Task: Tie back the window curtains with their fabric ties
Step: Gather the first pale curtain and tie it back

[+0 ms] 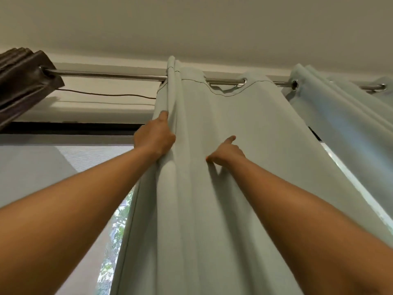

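A rod [119, 76] runs left to right above the window [93, 158]. A bunched curtain [23, 81] hangs at its left end, the middle curtain [234, 116] in front of the window, and another panel [331, 111] to the right. The left grip [154, 139] holds the middle curtain's left-edge folds; the right grip [226, 153] rests on its face, nearby.

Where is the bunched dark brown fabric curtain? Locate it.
The dark brown curtain hangs upper left in the head view, bunched at the left end of the metal rod, apart from the pale green curtain.
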